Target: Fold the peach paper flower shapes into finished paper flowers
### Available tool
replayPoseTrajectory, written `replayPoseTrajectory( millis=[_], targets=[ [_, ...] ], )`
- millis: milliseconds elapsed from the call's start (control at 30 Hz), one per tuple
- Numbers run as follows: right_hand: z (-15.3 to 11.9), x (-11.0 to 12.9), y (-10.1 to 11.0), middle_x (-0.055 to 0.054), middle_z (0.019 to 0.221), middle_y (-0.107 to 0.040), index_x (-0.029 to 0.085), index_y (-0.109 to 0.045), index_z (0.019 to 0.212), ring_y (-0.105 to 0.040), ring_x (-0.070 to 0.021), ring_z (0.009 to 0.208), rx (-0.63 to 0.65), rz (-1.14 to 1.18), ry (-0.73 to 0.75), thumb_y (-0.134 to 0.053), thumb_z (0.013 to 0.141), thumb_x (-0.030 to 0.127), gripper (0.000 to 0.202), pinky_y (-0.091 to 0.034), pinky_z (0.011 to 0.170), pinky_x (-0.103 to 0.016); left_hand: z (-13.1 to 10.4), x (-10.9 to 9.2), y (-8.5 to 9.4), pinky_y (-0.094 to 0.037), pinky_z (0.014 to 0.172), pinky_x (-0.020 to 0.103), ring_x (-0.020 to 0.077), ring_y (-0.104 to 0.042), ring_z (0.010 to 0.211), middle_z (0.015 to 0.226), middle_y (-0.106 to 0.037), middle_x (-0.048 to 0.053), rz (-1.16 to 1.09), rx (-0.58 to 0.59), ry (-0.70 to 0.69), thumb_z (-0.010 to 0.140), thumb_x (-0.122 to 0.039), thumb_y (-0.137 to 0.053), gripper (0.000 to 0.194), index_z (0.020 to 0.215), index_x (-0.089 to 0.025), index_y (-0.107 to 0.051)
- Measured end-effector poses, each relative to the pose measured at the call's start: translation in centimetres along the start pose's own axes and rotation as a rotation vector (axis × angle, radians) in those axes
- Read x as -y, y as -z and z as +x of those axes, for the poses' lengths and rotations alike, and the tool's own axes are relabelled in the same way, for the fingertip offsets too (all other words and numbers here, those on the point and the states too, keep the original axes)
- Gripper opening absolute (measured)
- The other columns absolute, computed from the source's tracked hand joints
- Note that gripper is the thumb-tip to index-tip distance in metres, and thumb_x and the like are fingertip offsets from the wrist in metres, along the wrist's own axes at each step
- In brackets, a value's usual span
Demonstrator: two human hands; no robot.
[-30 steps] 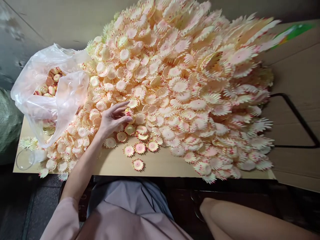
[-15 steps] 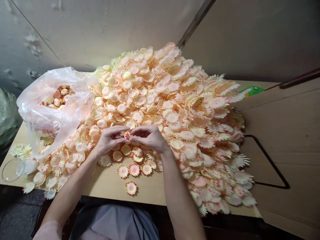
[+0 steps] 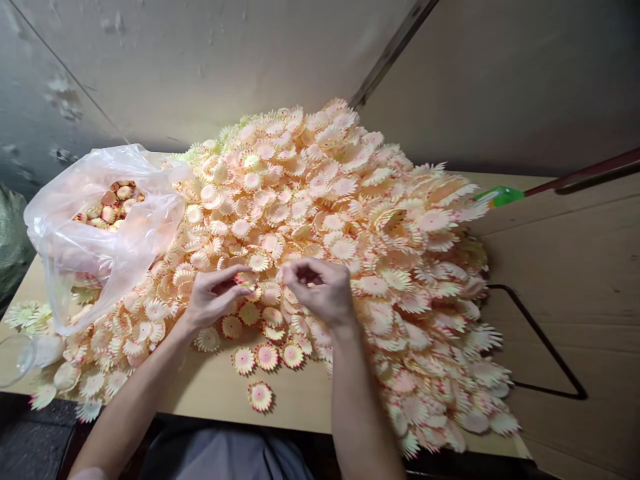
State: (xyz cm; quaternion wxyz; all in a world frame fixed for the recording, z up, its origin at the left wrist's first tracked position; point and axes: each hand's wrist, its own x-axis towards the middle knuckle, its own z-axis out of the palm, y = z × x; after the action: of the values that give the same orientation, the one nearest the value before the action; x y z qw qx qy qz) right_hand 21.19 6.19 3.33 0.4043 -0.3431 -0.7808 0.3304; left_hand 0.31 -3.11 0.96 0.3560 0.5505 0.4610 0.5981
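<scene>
Over the near side of a heap of artificial flower petal discs (image 3: 300,207), my left hand (image 3: 213,297) pinches a small curled flower piece (image 3: 246,280) between thumb and fingers. That piece is partly hidden by the fingertips. To its right, my right hand (image 3: 320,290) is closed, thumb against the bent fingers; anything in its fingertips is too small to make out. Below the hands, several loose petal discs with pink centres and red-tipped edges lie flat. One flower disc (image 3: 261,397) sits apart near the table's front edge.
A translucent plastic bag (image 3: 120,247) with several rolled flower buds (image 3: 111,215) stands at the left. A clear cup (image 3: 23,360) lies by the left edge of the table (image 3: 200,390). Cardboard (image 3: 570,287) and a black metal bracket (image 3: 550,347) border the right side.
My hands have moved apart: the right has drawn away to the right from the curled flower piece, which stays at the left fingertips. The camera view has shifted slightly.
</scene>
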Motion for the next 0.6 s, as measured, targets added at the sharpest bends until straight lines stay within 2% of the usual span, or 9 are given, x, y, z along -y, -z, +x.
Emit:
replayPoseTrajectory(
  millis=[67,133,200,300,367,433,500,600],
  targets=[
    [0.1,-0.4,0.6,0.002,0.057,-0.062,0.018,-0.065,0.068,-0.051,-0.0092,0.046,-0.185,-0.086,0.023,-0.069,0.083,0.026,0.017,-0.042,0.047,-0.023,0.0,0.0,0.2,-0.04,0.044,0.013,0.0035,-0.05,0.047,0.061,-0.066,-0.002,0.003,-0.092,0.01,0.081,-0.025,-0.077,0.031,0.11,-0.014,-0.075],
    [0.1,-0.6,1.0,0.003,0.053,-0.058,0.018,-0.066,0.069,-0.047,-0.0089,0.043,-0.363,-0.115,-0.006,-0.075,0.08,0.031,0.019,-0.038,0.043,-0.023,0.0,0.2,0.3,-0.054,0.057,0.015,0.0078,-0.065,0.062,0.081,-0.075,0.004,-0.022,-0.115,0.026,0.078,-0.025,-0.079,0.038,0.115,-0.016,-0.073],
    [0.0,-0.5,0.8,0.004,0.047,-0.051,0.019,-0.061,0.061,-0.042,-0.0083,0.041,-0.415,-0.07,-0.042,-0.078,0.079,0.038,0.031,-0.034,0.041,-0.024,0.0,0.4,0.1,-0.062,0.071,0.022,0.0142,-0.073,0.079,0.098,-0.077,0.009,-0.072,-0.073,0.063,0.075,-0.027,-0.082,0.046,0.118,-0.017,-0.071],
    [-0.3,0.2,-0.2,0.002,0.043,-0.049,0.02,-0.057,0.053,-0.042,-0.009,0.04,-0.243,0.118,-0.125,-0.07,0.085,0.045,0.043,-0.036,0.042,-0.025,-0.1,0.7,-0.3,-0.066,0.076,0.029,0.0185,-0.076,0.082,0.1,-0.078,0.01,-0.16,0.013,0.162,0.073,-0.028,-0.083,0.044,0.114,-0.015,-0.071],
    [-0.4,0.5,-1.1,0.0,0.051,-0.058,0.02,-0.066,0.064,-0.049,-0.0104,0.042,-0.076,0.301,-0.203,-0.071,0.085,0.046,0.035,-0.04,0.042,-0.025,-0.1,0.7,-0.3,-0.066,0.075,0.029,0.0189,-0.077,0.078,0.096,-0.079,0.009,-0.187,0.043,0.209,0.073,-0.027,-0.084,0.041,0.111,-0.014,-0.073],
    [-0.3,0.7,-2.0,-0.001,0.061,-0.067,0.019,-0.073,0.076,-0.054,-0.0112,0.045,0.051,0.446,-0.273,-0.077,0.079,0.044,0.025,-0.045,0.044,-0.025,-0.2,0.6,-0.3,-0.067,0.075,0.03,0.0194,-0.077,0.076,0.092,-0.079,0.009,-0.179,0.052,0.224,0.072,-0.026,-0.084,0.041,0.11,-0.014,-0.074],
    [-0.2,0.6,-2.6,-0.003,0.069,-0.073,0.02,-0.076,0.081,-0.061,-0.0126,0.052,0.1,0.541,-0.332,-0.082,0.074,0.041,0.023,-0.053,0.051,-0.026,-0.2,0.6,-0.2,-0.067,0.076,0.03,0.0198,-0.078,0.076,0.092,-0.08,0.009,-0.159,0.055,0.216,0.072,-0.027,-0.085,0.04,0.108,-0.014,-0.075],
    [0.0,0.3,-3.0,-0.004,0.077,-0.076,0.02,-0.076,0.079,-0.07,-0.0153,0.067,0.149,0.633,-0.403,-0.087,0.068,0.034,0.022,-0.06,0.068,-0.028,-0.2,0.8,0.0,-0.067,0.077,0.03,0.0201,-0.078,0.078,0.098,-0.079,0.01,-0.144,0.058,0.193,0.072,-0.03,-0.084,0.04,0.108,-0.014,-0.075]
  ],
)
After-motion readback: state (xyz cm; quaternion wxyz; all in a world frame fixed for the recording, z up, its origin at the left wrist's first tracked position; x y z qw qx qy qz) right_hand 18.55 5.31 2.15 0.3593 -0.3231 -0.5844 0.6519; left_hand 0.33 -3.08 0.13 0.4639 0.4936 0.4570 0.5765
